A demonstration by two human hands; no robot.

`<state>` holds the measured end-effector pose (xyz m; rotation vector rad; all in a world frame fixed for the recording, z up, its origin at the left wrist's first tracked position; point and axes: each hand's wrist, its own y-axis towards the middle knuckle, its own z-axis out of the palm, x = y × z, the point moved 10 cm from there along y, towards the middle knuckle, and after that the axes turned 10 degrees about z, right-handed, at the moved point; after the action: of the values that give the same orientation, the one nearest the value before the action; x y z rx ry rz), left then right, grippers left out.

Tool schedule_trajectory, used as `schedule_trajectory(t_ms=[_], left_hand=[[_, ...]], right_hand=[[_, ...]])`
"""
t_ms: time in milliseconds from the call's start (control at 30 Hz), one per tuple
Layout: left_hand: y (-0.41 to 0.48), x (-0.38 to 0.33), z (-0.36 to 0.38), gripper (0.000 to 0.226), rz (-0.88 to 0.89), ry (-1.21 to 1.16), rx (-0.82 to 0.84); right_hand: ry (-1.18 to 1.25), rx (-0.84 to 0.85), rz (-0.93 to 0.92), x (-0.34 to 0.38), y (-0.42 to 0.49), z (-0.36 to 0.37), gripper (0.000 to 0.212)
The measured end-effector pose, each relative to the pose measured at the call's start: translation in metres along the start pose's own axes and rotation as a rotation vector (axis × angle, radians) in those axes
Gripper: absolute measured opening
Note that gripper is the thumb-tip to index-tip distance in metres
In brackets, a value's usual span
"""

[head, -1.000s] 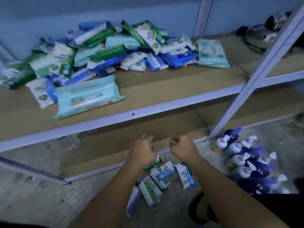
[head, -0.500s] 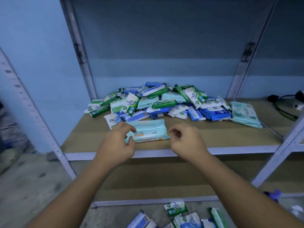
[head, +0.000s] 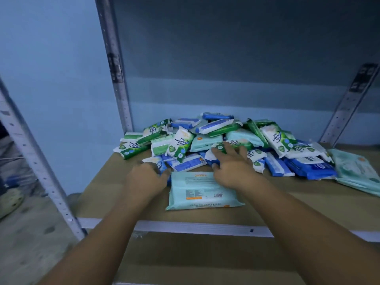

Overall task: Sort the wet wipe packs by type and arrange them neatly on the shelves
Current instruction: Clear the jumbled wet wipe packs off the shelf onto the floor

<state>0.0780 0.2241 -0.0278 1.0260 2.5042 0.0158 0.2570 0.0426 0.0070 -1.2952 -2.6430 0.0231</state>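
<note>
At the pile [head: 216, 125], left hand [head: 147, 178] fingers round a blue pack [head: 160, 163], right hand [head: 232, 168] fingers wide.

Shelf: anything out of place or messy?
Yes: the wipe packs are a jumbled heap at the back of the shelf, with green, blue and pale teal types mixed, many tilted or overlapping. One big teal pack lies alone in front; a second teal pack sits off at the right.
</note>
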Motion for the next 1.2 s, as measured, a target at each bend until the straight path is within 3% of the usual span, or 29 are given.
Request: schedule_trajectory(t_ms=[167, 300, 367, 433, 533, 633, 800, 933, 1067, 1200], left_hand=[[0.029, 0.004, 0.020, 0.085, -0.032, 0.124, 0.039], [0.037, 0.010, 0.018, 0.076, -0.037, 0.109, 0.035], [0.033, 0.010, 0.013, 0.057, -0.027, 0.036, 0.038], [0.032, 0.013, 0.010, 0.050, -0.040, -0.042, 0.045], [0.042, 0.028, 0.008, 0.065, -0.053, -0.032, 0.045], [0.051, 0.042, 0.011, 0.060, -0.063, -0.019, 0.091], [0.062, 0.050, -0.006, 0.055, -0.004, 0.061, 0.167], [0.070, 0.047, -0.049, 0.035, 0.077, -0.172, -0.015], [0.083, 0.053, -0.071, 0.062, 0.186, -0.250, -0.255], [0.088, 0.075, -0.045, 0.063, 0.150, -0.230, -0.352]], right_hand=[[-0.119, -0.163, 0.097, 0.003, 0.022, -0.007, 0.046], [-0.226, -0.270, 0.222, -0.001, 0.025, -0.019, 0.045], [-0.214, -0.345, 0.091, 0.021, 0.025, -0.024, 0.040], [-0.126, -0.384, -0.173, 0.058, 0.023, -0.023, 0.033], [-0.081, -0.184, -0.332, 0.089, 0.029, -0.004, 0.036], [-0.255, 0.064, -0.235, 0.088, 0.048, 0.024, 0.045], [-0.329, 0.128, -0.228, 0.094, 0.076, 0.046, 0.063], [-0.219, 0.123, -0.188, 0.086, 0.078, 0.035, 0.041], [0.038, 0.140, -0.229, 0.086, 0.064, 0.011, 0.033], [0.266, 0.196, -0.273, 0.091, 0.044, -0.015, 0.036]])
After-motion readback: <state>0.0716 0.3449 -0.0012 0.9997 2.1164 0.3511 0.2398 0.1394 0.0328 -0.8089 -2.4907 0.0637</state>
